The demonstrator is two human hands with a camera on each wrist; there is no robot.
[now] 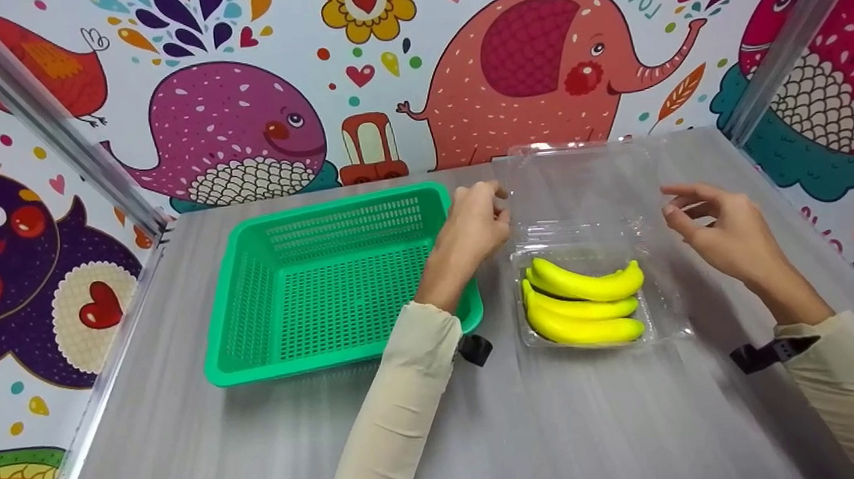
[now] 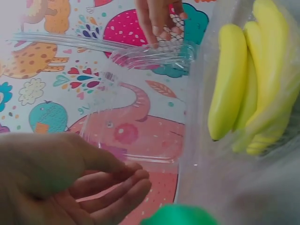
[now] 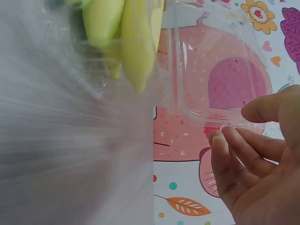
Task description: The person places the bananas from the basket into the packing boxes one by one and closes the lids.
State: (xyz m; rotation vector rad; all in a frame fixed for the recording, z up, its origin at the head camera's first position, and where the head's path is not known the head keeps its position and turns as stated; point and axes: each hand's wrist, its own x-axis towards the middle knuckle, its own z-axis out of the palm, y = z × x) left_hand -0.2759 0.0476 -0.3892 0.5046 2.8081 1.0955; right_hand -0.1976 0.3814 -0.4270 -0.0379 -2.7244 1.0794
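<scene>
A clear plastic clamshell box [image 1: 658,321] stands on the table with its lid [image 1: 581,191] raised at the back. Several yellow bananas [image 1: 587,331] lie side by side in its base. My left hand [image 1: 471,221] is at the left edge of the lid, fingers loosely bent and fingertips close to the plastic. On the opposite side, my right hand [image 1: 727,230] hovers by the lid's right edge. Its thumb and fingers [image 3: 248,154] are apart near the lid's rim in the right wrist view. Neither hand grips anything.
A green perforated basket [image 1: 222,314] sits left of the box, partly behind my left forearm. The grey table [image 1: 560,425] ends at a wall printed with cartoon animals [image 1: 528,67]. Metal posts [image 1: 789,41] rise at both back corners.
</scene>
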